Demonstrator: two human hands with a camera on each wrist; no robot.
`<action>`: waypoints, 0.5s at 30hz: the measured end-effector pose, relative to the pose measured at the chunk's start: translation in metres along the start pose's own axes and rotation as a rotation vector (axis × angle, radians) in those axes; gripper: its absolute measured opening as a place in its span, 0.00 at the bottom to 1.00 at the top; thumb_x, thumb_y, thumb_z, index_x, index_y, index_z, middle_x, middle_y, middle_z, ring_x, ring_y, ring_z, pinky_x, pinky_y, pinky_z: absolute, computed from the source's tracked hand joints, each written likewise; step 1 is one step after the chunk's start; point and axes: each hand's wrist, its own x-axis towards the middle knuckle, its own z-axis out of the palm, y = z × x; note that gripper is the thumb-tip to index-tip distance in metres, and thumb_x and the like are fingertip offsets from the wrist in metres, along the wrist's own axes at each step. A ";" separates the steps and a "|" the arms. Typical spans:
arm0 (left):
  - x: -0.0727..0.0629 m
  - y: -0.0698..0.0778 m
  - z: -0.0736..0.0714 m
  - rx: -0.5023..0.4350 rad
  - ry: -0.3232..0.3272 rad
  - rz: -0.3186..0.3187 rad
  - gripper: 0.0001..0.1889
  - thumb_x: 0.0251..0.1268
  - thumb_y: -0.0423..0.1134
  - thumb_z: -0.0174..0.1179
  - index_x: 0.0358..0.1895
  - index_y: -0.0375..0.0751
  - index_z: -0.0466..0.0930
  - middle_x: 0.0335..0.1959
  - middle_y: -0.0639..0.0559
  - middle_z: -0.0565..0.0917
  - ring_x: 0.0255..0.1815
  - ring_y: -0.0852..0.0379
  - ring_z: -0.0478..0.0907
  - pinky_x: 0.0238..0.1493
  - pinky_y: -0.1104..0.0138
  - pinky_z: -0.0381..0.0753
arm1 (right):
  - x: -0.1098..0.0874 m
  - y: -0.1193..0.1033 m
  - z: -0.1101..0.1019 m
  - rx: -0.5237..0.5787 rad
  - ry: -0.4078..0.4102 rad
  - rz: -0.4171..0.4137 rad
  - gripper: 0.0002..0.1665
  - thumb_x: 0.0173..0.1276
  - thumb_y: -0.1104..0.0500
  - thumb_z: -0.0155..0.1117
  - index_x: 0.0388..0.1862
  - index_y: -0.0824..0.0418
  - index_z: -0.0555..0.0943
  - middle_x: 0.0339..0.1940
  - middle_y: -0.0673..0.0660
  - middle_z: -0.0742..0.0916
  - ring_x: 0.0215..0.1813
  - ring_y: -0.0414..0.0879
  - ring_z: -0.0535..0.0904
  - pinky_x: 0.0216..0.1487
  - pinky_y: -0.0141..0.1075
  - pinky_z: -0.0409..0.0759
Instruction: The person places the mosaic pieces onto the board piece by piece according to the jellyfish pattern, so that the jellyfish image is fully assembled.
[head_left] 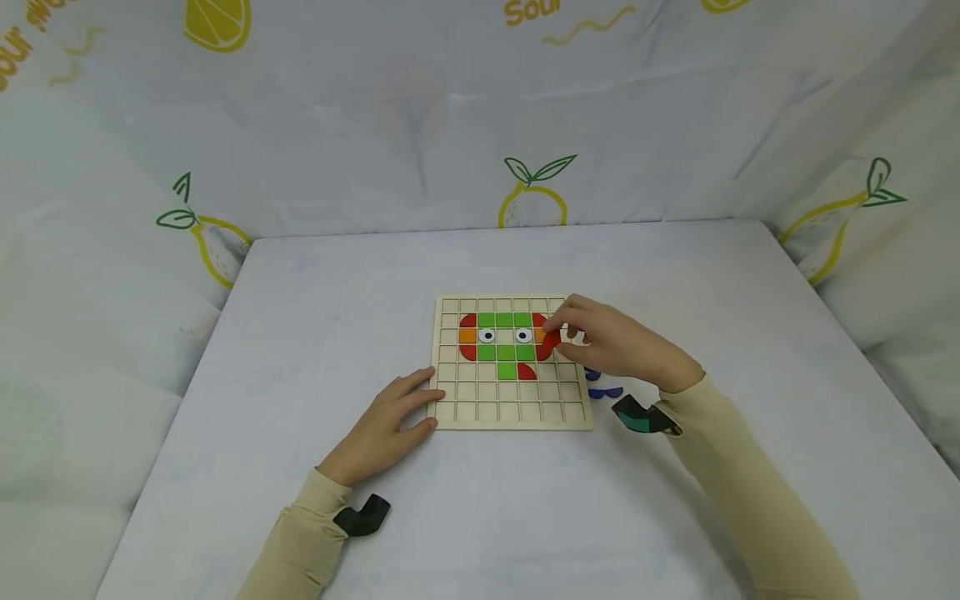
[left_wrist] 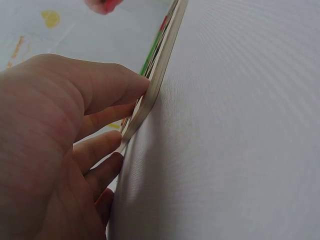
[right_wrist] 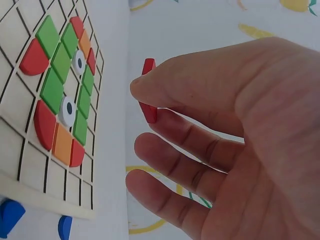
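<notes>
A light wooden grid board (head_left: 480,412) lies on the table, carrying green square tiles (head_left: 506,369), red quarter-round tiles (head_left: 527,372), orange tiles (head_left: 467,336) and two round eye tiles (head_left: 487,336). My right hand (head_left: 622,337) is over the board's right side. Between its thumb and index finger it pinches a red tile (right_wrist: 150,110), raised off the board in the right wrist view; the other fingers are spread. At the board's left edge, my left hand (head_left: 386,429) rests with fingers extended, its thumb and fingertips touching the wooden rim (left_wrist: 160,70).
Several blue pieces (head_left: 605,392) lie on the table beside the board's right edge, partly under the right hand in the head view. A white cloth with lemon prints (head_left: 532,204) hangs behind and at the sides of the white table (head_left: 322,308).
</notes>
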 end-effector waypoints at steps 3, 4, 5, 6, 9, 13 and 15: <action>0.000 -0.001 0.000 0.000 -0.002 -0.003 0.22 0.68 0.38 0.65 0.65 0.43 0.79 0.79 0.46 0.65 0.81 0.42 0.59 0.83 0.45 0.53 | 0.010 -0.006 0.002 0.016 -0.009 -0.025 0.17 0.70 0.62 0.68 0.57 0.59 0.83 0.53 0.54 0.82 0.51 0.49 0.78 0.52 0.42 0.86; 0.000 -0.001 0.000 0.001 -0.004 -0.005 0.22 0.68 0.38 0.65 0.65 0.44 0.79 0.79 0.47 0.65 0.81 0.42 0.59 0.83 0.46 0.54 | 0.014 -0.009 0.003 0.024 -0.013 -0.033 0.17 0.70 0.62 0.68 0.57 0.58 0.83 0.53 0.54 0.82 0.51 0.50 0.78 0.52 0.43 0.86; 0.000 -0.002 0.000 0.002 -0.006 -0.008 0.22 0.68 0.38 0.65 0.65 0.44 0.79 0.79 0.47 0.64 0.81 0.43 0.58 0.83 0.46 0.54 | 0.017 -0.012 0.004 0.032 -0.018 -0.041 0.17 0.70 0.61 0.68 0.57 0.58 0.84 0.53 0.53 0.82 0.52 0.51 0.78 0.53 0.43 0.86; 0.000 -0.002 0.000 0.001 -0.007 -0.011 0.22 0.69 0.38 0.65 0.65 0.44 0.79 0.80 0.47 0.64 0.82 0.43 0.58 0.83 0.46 0.53 | 0.020 -0.014 0.006 0.041 -0.023 -0.047 0.17 0.70 0.61 0.68 0.56 0.58 0.84 0.52 0.53 0.82 0.52 0.51 0.78 0.54 0.44 0.86; 0.000 -0.002 0.001 -0.001 -0.011 -0.015 0.22 0.69 0.38 0.64 0.65 0.45 0.79 0.80 0.48 0.64 0.82 0.43 0.58 0.84 0.46 0.53 | 0.029 -0.020 0.010 0.065 -0.032 -0.060 0.16 0.69 0.62 0.67 0.55 0.58 0.84 0.53 0.52 0.83 0.54 0.53 0.79 0.56 0.46 0.85; 0.000 -0.001 0.000 -0.003 -0.009 -0.006 0.22 0.69 0.38 0.64 0.65 0.45 0.79 0.80 0.48 0.64 0.82 0.43 0.58 0.84 0.46 0.53 | 0.039 -0.027 0.017 0.081 -0.030 -0.088 0.15 0.69 0.62 0.68 0.55 0.58 0.85 0.52 0.52 0.83 0.54 0.52 0.80 0.59 0.47 0.85; 0.001 -0.001 0.000 -0.001 -0.006 0.006 0.22 0.69 0.38 0.64 0.65 0.44 0.79 0.79 0.47 0.65 0.81 0.43 0.59 0.83 0.46 0.53 | 0.044 -0.029 0.021 0.086 -0.031 -0.106 0.16 0.69 0.62 0.68 0.55 0.59 0.85 0.51 0.52 0.84 0.53 0.50 0.80 0.58 0.46 0.85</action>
